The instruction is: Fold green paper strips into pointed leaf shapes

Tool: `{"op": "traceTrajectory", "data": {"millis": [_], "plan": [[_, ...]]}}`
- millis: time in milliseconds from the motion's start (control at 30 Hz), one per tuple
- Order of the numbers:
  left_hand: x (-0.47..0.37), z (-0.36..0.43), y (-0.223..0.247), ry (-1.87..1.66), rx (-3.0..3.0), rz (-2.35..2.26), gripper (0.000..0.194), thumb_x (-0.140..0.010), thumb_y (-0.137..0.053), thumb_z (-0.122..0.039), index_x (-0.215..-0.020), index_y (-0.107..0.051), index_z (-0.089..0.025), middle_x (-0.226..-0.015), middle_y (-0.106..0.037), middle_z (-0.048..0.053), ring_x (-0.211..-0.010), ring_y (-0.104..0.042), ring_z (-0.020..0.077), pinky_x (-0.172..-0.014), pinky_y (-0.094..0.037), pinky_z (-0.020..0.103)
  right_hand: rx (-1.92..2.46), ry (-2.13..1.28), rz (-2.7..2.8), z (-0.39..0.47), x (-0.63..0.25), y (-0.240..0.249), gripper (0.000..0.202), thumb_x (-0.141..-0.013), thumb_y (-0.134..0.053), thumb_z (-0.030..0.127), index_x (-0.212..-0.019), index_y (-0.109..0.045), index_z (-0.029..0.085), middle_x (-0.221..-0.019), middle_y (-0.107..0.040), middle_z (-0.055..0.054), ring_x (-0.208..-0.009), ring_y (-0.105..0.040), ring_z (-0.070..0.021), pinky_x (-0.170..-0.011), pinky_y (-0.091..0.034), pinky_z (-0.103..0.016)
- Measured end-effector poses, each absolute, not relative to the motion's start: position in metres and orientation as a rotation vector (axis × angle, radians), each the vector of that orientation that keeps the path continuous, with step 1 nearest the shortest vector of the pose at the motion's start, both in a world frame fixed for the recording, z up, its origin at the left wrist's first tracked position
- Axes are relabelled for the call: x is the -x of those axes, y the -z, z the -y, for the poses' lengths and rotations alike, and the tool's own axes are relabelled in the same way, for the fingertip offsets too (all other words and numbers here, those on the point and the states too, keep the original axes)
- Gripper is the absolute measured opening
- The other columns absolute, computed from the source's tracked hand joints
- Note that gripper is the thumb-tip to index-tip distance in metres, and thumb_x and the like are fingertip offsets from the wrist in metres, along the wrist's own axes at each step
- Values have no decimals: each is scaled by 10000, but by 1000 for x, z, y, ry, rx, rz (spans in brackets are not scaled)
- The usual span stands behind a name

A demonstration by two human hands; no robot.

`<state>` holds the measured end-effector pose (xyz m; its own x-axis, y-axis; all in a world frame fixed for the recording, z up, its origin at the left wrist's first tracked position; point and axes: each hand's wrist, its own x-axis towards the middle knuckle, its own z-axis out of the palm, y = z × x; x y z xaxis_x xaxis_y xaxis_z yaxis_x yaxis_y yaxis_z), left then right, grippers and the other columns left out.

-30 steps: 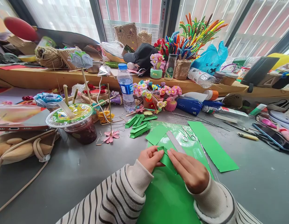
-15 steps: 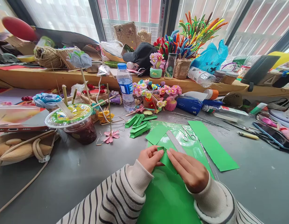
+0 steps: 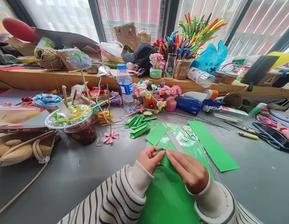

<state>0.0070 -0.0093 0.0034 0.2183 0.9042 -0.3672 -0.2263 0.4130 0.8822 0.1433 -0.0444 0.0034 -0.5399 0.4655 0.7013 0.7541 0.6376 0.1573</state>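
Note:
Both hands pinch one small piece of folded green paper over a green sheet in a clear plastic sleeve. My left hand grips its left side with thumb and fingers, while my right hand presses its upper right edge with the fingertips. Part of the piece is hidden behind the fingers. Just beyond lie a green paper square, a metal ruler and scissors. Several folded green strips are heaped to the left, and a long green paper strip lies to the right.
A lidded plastic cup with dark contents stands at left, near a pink paper flower on a stick. Behind are a water bottle and crocheted flowers. Thin wires, a utility knife and a phone lie right.
The top of the green piece has been folded or pressed flatter between the fingertips, and the hands have drawn slightly closer together. Everything else stays where it was.

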Motion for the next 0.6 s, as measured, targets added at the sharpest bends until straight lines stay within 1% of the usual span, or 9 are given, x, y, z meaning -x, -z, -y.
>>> {"op": "traceTrajectory", "data": {"millis": [133,200,267,367,433,500,600], "plan": [[-6,9,-4,-965,-808,-1051,292,-448,-663,-324,-611,-545,-113,-412,-506,-52,-393,-443,38,-371,-377,133,1039,384,2179,44,-145,-5,265,-683,-514,74,-938,-582,86,-916,-612,-124,-830,-548,-219,-683,-472,-324],[-5,9,-4,-996,-817,-1066,278,-466,-658,-315,-626,-557,-112,-421,-517,-47,-400,-454,43,-380,-390,139,1112,178,2083,43,-148,-7,281,-686,-532,145,-961,-567,99,-933,-602,-118,-846,-536,-211,-720,-453,-333],[-4,8,-4,-1024,-823,-1077,269,-483,-651,-308,-647,-569,-112,-469,-560,-22,-431,-488,62,-404,-416,159,1228,-43,1901,42,-152,-9,299,-690,-527,216,-961,-561,96,-913,-604,-119,-822,-541,-209,-723,-445,-336],[-4,8,-4,-1071,-819,-1044,259,-500,-647,-290,-671,-578,-109,-563,-615,27,-505,-545,109,-455,-451,200,1407,-506,1621,40,-153,-10,222,-704,-492,291,-801,-617,135,-785,-635,-80,-686,-575,-172,-609,-473,-267],[-4,8,-4,-1100,-821,-1007,245,-516,-641,-274,-680,-575,-105,-583,-626,45,-537,-563,131,-477,-463,218,1431,-789,1487,39,-152,-11,208,-680,-509,323,-683,-623,148,-669,-638,-51,-604,-573,-152,-541,-468,-228],[-4,9,-5,-1117,-832,-985,228,-531,-633,-260,-686,-575,-104,-582,-628,50,-541,-567,137,-474,-465,219,1413,-956,1400,38,-150,-11,199,-645,-540,332,-621,-612,149,-590,-622,-31,-555,-555,-137,-516,-454,-212],[-4,10,-5,-1127,-849,-1003,209,-533,-631,-251,-676,-584,-105,-574,-627,44,-509,-552,116,-436,-449,189,1408,-1054,1335,37,-149,-11,197,-617,-561,329,-580,-608,141,-528,-582,-9,-485,-501,-108,-464,-415,-198]]}}
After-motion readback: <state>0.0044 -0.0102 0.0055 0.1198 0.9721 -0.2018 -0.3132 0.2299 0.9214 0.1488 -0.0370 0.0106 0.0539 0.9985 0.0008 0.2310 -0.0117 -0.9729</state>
